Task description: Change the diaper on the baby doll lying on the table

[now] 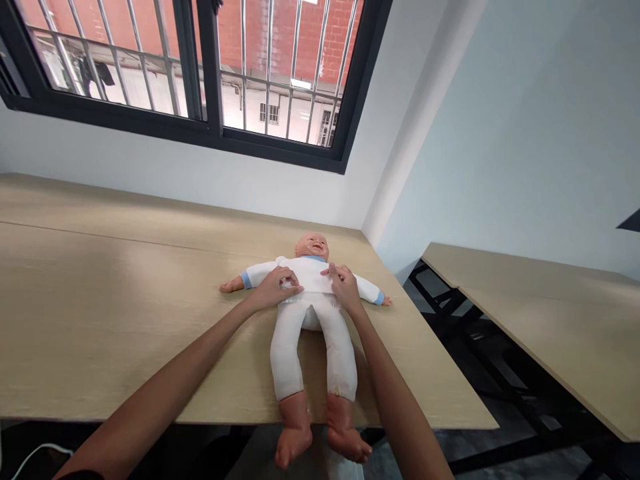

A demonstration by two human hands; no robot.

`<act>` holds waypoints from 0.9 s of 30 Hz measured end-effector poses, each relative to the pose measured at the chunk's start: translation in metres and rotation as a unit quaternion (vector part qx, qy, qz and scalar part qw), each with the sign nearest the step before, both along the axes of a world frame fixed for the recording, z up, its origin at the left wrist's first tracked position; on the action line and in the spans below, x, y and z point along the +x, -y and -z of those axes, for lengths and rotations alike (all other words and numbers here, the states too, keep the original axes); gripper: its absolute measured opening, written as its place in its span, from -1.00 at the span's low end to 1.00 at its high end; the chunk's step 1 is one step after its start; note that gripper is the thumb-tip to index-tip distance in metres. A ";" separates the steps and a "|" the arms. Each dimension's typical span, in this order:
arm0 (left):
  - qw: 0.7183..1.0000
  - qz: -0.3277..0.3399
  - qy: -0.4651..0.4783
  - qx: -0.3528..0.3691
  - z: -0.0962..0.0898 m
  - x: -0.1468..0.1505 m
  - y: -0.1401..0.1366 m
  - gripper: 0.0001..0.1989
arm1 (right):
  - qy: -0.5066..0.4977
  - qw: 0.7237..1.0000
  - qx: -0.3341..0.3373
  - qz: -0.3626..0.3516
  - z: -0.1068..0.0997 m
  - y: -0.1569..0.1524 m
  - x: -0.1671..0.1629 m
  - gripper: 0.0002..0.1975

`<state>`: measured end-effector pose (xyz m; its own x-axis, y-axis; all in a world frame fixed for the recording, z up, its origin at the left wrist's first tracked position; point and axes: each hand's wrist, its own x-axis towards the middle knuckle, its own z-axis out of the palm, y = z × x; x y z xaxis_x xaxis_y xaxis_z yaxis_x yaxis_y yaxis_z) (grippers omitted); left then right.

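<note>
A baby doll [313, 313] lies on its back on the table, its head away from me and its bare feet past the front edge. It wears a white shirt [309, 275] with a blue collar and blue cuffs, and white trousers [287, 347]. My left hand [275, 287] is at the shirt's lower left side, fingers curled and thumb along the hem. On the other side, my right hand [343, 281] has its fingers bent together at the shirt's edge. The cloth within the fingers is partly hidden.
The wooden table [125, 320] spreads widely to the left. A second table [540, 313] stands to the right across a gap with dark metal legs. Behind are a white wall and a barred window [220, 127]. A white cable [40, 450] shows at the lower left.
</note>
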<state>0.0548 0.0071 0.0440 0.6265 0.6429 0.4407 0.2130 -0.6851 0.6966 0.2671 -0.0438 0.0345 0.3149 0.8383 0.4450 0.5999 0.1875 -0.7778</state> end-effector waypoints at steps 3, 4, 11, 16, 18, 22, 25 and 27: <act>1.000 0.007 0.001 0.000 0.000 0.000 0.000 -0.76 | 0.023 1.000 -0.013 -0.013 0.001 -0.001 0.002 -0.35; 1.000 0.009 0.000 -0.001 0.001 0.001 -0.001 -0.76 | 0.036 0.999 -0.020 -0.014 0.002 -0.001 0.002 -0.33; 1.000 0.009 -0.001 -0.004 0.002 0.001 -0.003 -0.75 | 0.068 0.997 -0.019 -0.010 0.005 -0.002 0.004 -0.35; 1.000 0.009 -0.001 0.003 0.002 0.001 -0.002 -0.75 | 0.030 0.999 -0.003 -0.021 0.006 -0.003 0.004 -0.39; 1.000 0.010 -0.001 0.003 0.002 0.001 -0.003 -0.76 | 0.020 1.000 0.001 -0.012 0.007 -0.004 0.005 -0.40; 1.000 0.009 0.000 0.002 0.003 0.001 -0.004 -0.75 | 0.032 0.999 -0.012 -0.005 0.008 -0.004 0.006 -0.41; 1.000 0.011 0.000 0.002 0.003 0.001 -0.004 -0.75 | 0.032 0.999 -0.012 -0.006 0.008 -0.004 0.006 -0.41; 1.000 0.011 -0.002 0.003 0.003 0.001 -0.004 -0.75 | 0.025 1.000 -0.003 -0.005 0.008 -0.004 0.006 -0.43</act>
<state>0.0558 0.0113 0.0406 0.6429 0.6262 0.4410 0.2009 -0.6935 0.6919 0.2728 -0.0395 0.0267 0.2837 0.8438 0.4556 0.6364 0.1898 -0.7477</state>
